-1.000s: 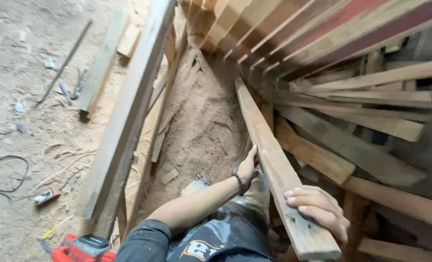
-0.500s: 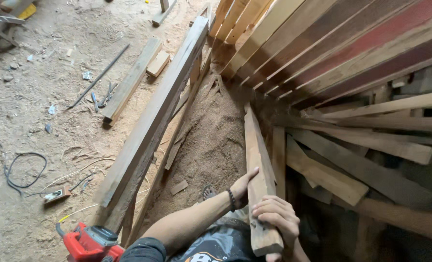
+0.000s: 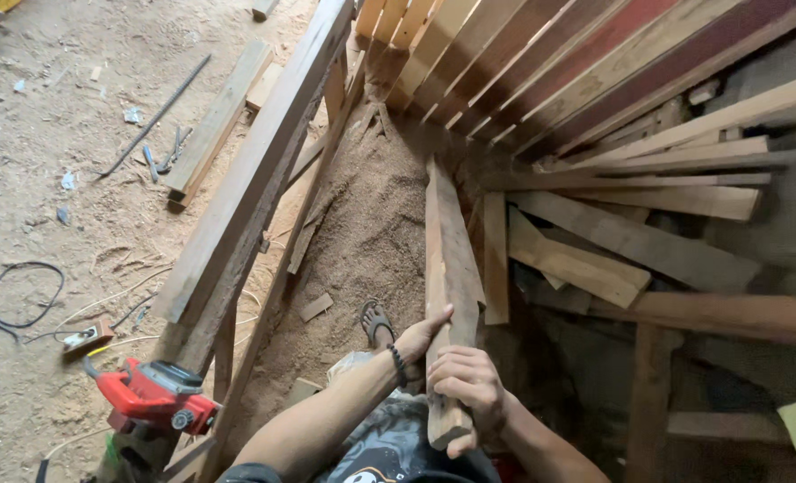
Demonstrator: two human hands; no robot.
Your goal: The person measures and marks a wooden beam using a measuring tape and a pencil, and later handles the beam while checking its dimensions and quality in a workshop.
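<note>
While my right hand point(image 3: 468, 386) clamps around the near end of a long wooden plank point(image 3: 450, 268), my left hand point(image 3: 419, 338) presses its fingers closed against the plank's left edge just above. I see the plank running away from me, tilted on edge, over a sawdust heap point(image 3: 367, 233). Left of my arms, a red power tool point(image 3: 152, 395) rests beside a long timber beam point(image 3: 246, 174).
</note>
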